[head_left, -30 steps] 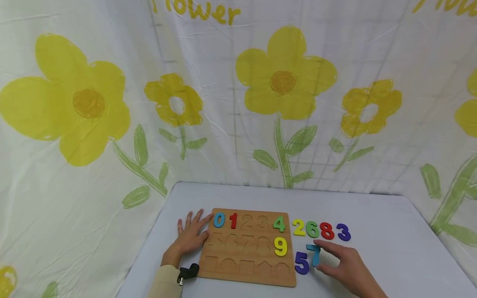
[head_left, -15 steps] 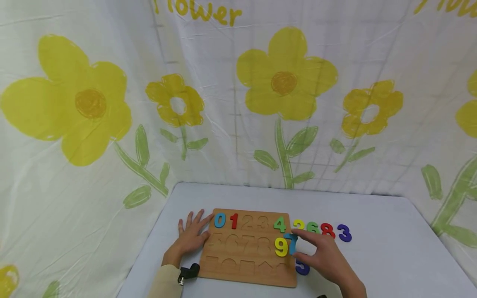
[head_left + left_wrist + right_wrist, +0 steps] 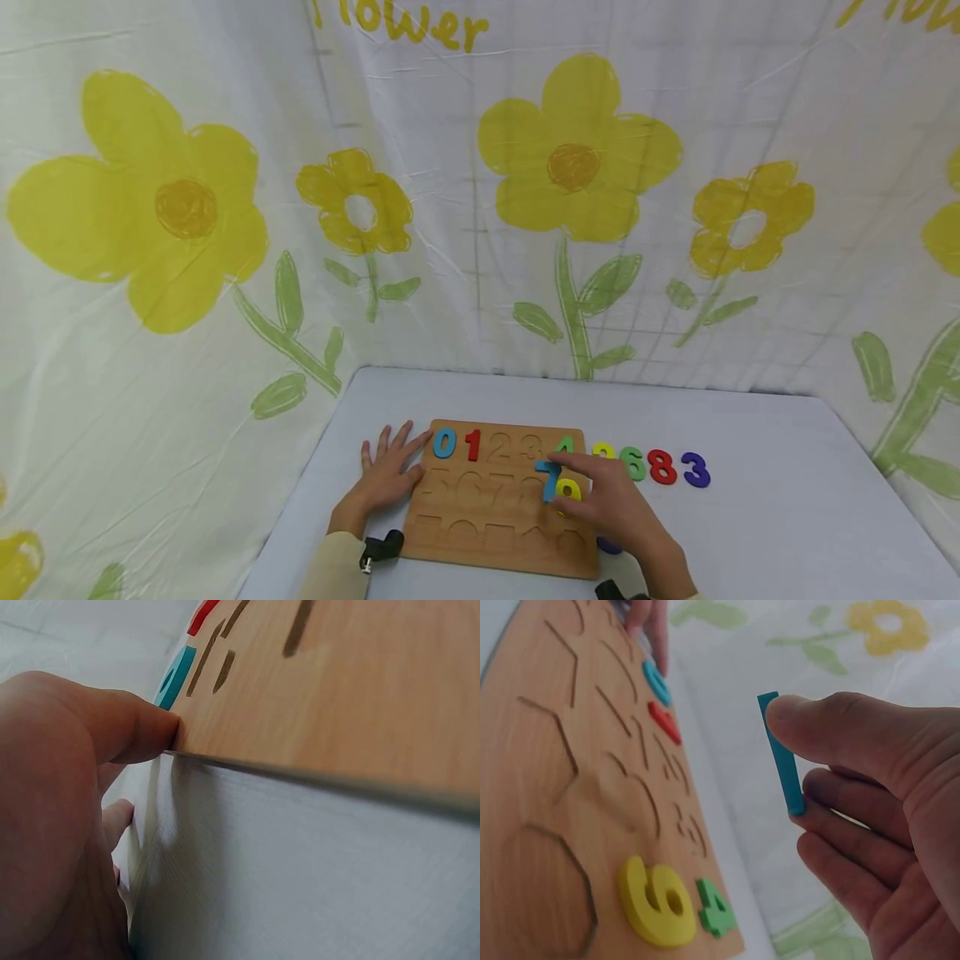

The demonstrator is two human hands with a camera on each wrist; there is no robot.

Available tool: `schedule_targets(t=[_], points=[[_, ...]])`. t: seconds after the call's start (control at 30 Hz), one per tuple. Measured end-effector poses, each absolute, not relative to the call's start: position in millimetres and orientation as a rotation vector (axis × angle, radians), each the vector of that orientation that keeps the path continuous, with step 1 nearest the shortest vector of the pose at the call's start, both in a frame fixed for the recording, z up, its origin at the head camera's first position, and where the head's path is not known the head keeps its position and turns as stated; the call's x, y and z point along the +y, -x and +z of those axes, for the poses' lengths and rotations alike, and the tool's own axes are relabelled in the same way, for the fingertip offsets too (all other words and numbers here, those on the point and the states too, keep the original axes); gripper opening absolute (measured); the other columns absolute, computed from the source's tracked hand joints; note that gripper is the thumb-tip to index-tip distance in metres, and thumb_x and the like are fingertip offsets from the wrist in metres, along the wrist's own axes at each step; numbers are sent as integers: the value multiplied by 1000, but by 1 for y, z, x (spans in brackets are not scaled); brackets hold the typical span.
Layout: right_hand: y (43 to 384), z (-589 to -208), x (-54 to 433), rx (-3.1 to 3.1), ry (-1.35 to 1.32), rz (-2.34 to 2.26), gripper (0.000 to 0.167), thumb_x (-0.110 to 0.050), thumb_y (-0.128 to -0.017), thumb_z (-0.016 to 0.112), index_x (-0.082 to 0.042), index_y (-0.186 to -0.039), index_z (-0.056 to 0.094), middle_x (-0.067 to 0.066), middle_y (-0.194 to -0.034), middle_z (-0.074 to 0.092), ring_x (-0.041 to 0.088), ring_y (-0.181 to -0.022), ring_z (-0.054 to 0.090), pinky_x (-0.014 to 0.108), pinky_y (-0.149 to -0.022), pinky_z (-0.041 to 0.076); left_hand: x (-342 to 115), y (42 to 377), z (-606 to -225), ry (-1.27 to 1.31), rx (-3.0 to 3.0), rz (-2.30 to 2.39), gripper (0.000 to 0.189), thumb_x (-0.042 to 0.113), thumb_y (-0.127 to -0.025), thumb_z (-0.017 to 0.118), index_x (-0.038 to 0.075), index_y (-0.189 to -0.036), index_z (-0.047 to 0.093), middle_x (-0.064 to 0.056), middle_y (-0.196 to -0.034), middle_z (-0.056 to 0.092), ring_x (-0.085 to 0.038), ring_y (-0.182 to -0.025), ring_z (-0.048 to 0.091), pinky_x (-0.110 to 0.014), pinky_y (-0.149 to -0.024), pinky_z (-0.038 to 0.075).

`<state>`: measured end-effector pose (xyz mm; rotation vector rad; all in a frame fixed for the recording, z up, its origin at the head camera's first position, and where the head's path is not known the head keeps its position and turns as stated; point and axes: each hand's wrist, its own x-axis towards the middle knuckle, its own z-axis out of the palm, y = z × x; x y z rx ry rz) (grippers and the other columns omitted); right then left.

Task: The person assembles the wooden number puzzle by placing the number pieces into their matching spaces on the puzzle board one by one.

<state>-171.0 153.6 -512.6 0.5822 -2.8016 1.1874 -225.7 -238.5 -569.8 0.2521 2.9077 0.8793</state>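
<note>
My right hand [image 3: 611, 500] pinches a blue number 7 piece [image 3: 551, 482] by its ends between thumb and fingers. In the right wrist view the 7 [image 3: 782, 761] is seen edge-on, held up off the board. It overlaps the right part of the wooden number puzzle board [image 3: 495, 557] in the head view. My left hand [image 3: 386, 479] lies with fingers spread at the board's left edge, a fingertip touching the corner. In the board sit a blue 0 [image 3: 437, 443], a red 1 [image 3: 473, 446], a green 4 [image 3: 712, 904] and a yellow 9 [image 3: 634, 900], the last two partly behind my right hand.
Right of the board lie a yellow 2 [image 3: 602, 451], a green 6 [image 3: 634, 465], a red 8 [image 3: 663, 467] and a purple 3 [image 3: 697, 471]. A purple 5 [image 3: 609, 547] is mostly hidden by my right hand. A flower-printed curtain [image 3: 450, 333] hangs behind the white table [image 3: 787, 500].
My right hand has carried the blue 7 leftward from beside the purple 5 to over the board, near the yellow 9. My left hand stays in place.
</note>
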Motion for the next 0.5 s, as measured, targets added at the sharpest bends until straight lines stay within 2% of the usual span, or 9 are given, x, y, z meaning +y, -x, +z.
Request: schedule_targets(t=[0.2, 0.5], points=[[179, -520, 134, -2756, -702, 1173, 50, -25, -89, 92, -16, -136, 77, -6, -129, 81, 24, -115, 77, 52, -99, 64, -239, 226, -575, -288, 2926, 927, 60, 21, -103, 63, 17, -162, 54, -28, -177, 29, -61, -164, 4, -83, -123, -12], [188, -532, 107, -2788, -770, 1189, 50, -22, -90, 91, -13, -137, 76, -1, -134, 79, 24, -126, 74, 49, -105, 62, -239, 226, -571, -247, 2909, 888, 60, 19, -104, 63, 19, -163, 54, -23, -180, 26, -58, -167, 2, -81, -124, -12]])
